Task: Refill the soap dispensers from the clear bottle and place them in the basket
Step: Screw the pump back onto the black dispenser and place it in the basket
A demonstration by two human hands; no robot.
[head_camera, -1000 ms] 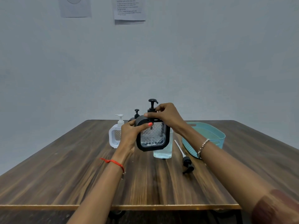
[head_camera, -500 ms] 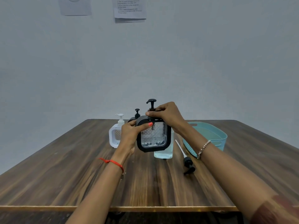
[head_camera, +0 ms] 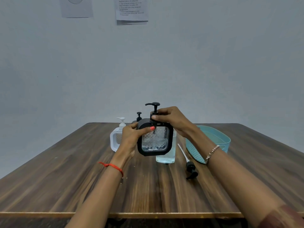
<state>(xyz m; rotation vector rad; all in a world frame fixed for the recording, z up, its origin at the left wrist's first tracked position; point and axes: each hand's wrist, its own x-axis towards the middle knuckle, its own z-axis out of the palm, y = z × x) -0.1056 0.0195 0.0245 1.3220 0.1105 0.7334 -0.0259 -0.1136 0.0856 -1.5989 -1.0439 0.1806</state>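
The black dispenser (head_camera: 155, 139) is a squarish bottle with rounded corners, a black frame around a clear, diamond-patterned window, and a black pump (head_camera: 153, 107) standing up from its top with the spout pointing left. It is held upright above the tabletop (head_camera: 65, 178), clear of the wood. A little liquid seems to sit low behind the window, though the pattern makes that hard to judge.

The left hand (head_camera: 131, 139) wraps the dispenser's left side, its grip closed on the frame, the thumb with an orange-painted nail lying across the upper front edge. The right hand (head_camera: 171, 120) comes over the top from the right, its grip pinched shut around the pump collar at the base of the stem.

Directly behind the held dispenser, and partly hidden by it, stands the clear bottle (head_camera: 166, 155) on the tabletop, open at the top as far as can be seen, with pale liquid in its base. Just right of the grip and nearer the camera, a loose black pump (head_camera: 190, 170) with a white tube lies on the wood. Further right, under the right forearm, sits the teal basket (head_camera: 218, 142). Left of the grip stands a white dispenser (head_camera: 116, 139), and behind the left hand another black dispenser (head_camera: 139, 116) shows only its pump head.
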